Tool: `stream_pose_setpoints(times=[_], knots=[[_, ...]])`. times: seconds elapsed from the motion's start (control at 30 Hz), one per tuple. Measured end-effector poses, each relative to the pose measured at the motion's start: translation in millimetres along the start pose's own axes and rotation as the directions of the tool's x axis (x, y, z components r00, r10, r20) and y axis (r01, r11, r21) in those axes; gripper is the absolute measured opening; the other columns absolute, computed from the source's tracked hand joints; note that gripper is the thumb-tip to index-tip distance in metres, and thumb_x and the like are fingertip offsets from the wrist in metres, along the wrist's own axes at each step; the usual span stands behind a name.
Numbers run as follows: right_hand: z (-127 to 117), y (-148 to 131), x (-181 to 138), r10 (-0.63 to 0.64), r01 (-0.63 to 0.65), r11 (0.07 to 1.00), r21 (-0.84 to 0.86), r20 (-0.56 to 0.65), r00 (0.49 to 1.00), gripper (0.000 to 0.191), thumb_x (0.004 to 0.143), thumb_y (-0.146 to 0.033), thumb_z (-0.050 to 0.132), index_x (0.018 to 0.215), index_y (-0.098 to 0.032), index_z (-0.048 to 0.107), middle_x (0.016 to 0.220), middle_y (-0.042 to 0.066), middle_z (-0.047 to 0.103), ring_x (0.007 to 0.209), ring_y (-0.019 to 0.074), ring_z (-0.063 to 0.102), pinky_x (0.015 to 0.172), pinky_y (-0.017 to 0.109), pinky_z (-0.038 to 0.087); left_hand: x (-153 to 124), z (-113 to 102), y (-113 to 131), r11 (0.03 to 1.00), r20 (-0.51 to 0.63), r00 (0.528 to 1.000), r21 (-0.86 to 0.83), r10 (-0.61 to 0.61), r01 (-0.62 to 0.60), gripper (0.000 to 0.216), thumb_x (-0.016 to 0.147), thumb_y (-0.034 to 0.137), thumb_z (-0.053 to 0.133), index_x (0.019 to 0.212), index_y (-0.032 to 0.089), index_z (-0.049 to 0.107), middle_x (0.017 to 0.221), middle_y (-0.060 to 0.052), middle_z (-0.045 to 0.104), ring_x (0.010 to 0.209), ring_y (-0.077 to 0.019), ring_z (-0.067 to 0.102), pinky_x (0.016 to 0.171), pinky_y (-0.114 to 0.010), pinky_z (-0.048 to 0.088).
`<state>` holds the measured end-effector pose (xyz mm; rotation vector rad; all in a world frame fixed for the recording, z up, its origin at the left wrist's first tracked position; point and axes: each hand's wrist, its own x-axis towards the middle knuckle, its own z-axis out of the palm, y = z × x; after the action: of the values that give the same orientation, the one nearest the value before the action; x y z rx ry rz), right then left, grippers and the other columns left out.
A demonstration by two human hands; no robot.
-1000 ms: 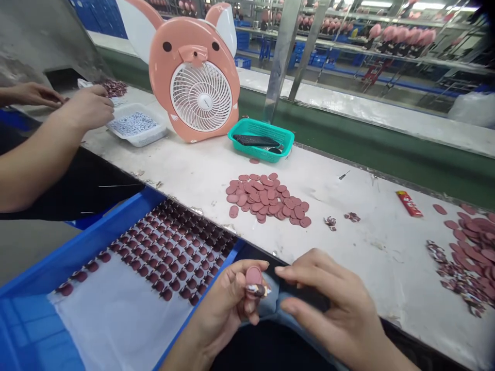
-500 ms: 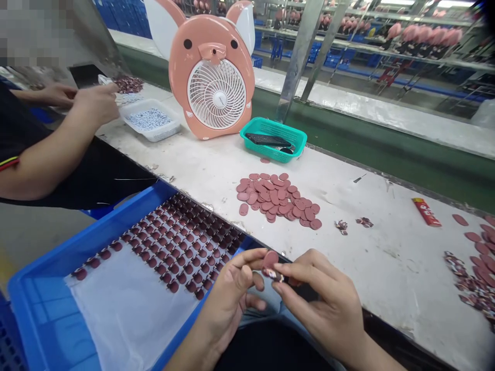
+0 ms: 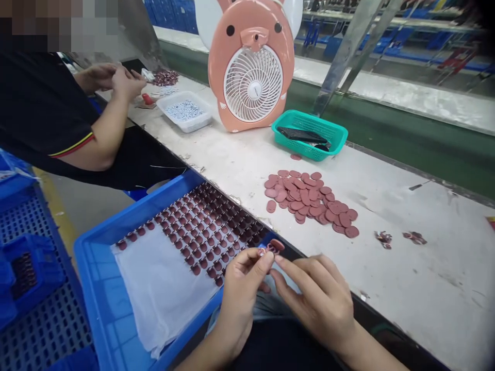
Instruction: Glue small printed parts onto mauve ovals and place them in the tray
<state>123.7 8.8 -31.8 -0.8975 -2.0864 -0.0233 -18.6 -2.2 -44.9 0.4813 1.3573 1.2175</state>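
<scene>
Between the thumb and index finger of my left hand (image 3: 244, 283) is a small reddish-brown oval disc (image 3: 277, 245) with a little patterned piece at its lower left. My right hand (image 3: 319, 299) is close against it, its bent index fingertip at the disc's lower edge and its thumb just below. Whatever may lie between those right fingertips is hidden. Beyond my hands, a pile of similar oval discs (image 3: 309, 198) lies on the white worktable (image 3: 247, 159). Two small clusters of patterned pieces, a left one (image 3: 383, 239) and a right one (image 3: 414, 237), lie farther right.
A blue tray (image 3: 91, 288) at my left holds rows of disc pieces (image 3: 209, 234) on a white sheet (image 3: 154, 304). Behind the discs stand a green basket (image 3: 309, 121) with a dark object, a pig-shaped fan (image 3: 253, 31) and a white tray (image 3: 185, 111). A co-worker's hands (image 3: 124, 82) are at far left.
My view has swung left, so the table shifts right in the picture. The disc has tipped from upright to flatter, and my left fingers have closed on the piece that my right fingers pinched.
</scene>
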Motion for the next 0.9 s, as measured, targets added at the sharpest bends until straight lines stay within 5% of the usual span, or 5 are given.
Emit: stream_pose_setpoints(times=[0.2,0.3,0.4,0.63,0.9], knots=[[-24.4,-1.1,-12.4,-0.105,0.100,0.991,0.090,0.051,0.993,0.016,0.089,0.000,0.070,0.104,-0.006,0.070,0.070,0.006,0.065,0.069,0.0170,0.053,0.061,0.031,0.048,22.9,-96.5,-12.8,0.927,-0.257,0.961,0.374,0.100,0.004,0.051,0.070,0.062,0.073,0.098,0.020,0.070,0.096,-0.009,0.076,0.089,-0.0269,0.069,0.067,-0.035,0.058],[-25.3,9.4,-25.0,-0.063,0.060,0.996,0.069,0.049,0.997,0.023,0.085,0.007,0.070,0.105,-0.004,0.070,0.073,0.008,0.065,0.072,0.0172,0.054,0.063,0.032,0.049,31.6,-155.4,-27.8,0.773,-0.319,0.931,0.631,0.178,0.069,0.043,0.067,0.060,0.074,0.088,0.022,0.073,0.091,-0.009,0.077,0.088,-0.0302,0.068,0.077,-0.040,0.054],[-22.7,16.8,-35.1,-0.023,0.019,0.998,0.063,0.064,0.998,0.026,0.082,0.010,0.072,0.105,-0.003,0.070,0.076,0.009,0.065,0.074,0.0175,0.054,0.064,0.032,0.049,34.7,-190.0,-44.0,0.578,-0.289,0.943,0.803,0.165,0.145,0.028,0.074,0.052,0.070,0.084,0.027,0.077,0.090,-0.006,0.079,0.085,-0.0302,0.069,0.080,-0.041,0.050],[-23.8,16.5,-41.4,0.009,-0.014,0.998,0.053,0.082,0.997,0.023,0.085,0.008,0.071,0.105,-0.003,0.069,0.077,0.009,0.065,0.076,0.0175,0.054,0.066,0.031,0.050,45.6,-200.1,-68.1,0.255,-0.237,0.971,0.941,0.035,0.221,0.027,0.090,0.042,0.057,0.099,0.027,0.078,0.107,-0.009,0.079,0.094,-0.0308,0.071,0.078,-0.040,0.049],[-25.3,20.1,-44.2,0.022,-0.024,0.999,0.031,0.061,0.998,0.024,0.084,0.009,0.071,0.105,-0.003,0.069,0.077,0.008,0.066,0.076,0.0170,0.055,0.066,0.031,0.050,55.4,-202.7,-74.3,0.158,-0.220,0.974,0.961,-0.054,0.226,0.034,0.097,0.046,0.058,0.115,0.019,0.070,0.114,-0.009,0.074,0.101,-0.0255,0.069,0.091,-0.048,0.052]])
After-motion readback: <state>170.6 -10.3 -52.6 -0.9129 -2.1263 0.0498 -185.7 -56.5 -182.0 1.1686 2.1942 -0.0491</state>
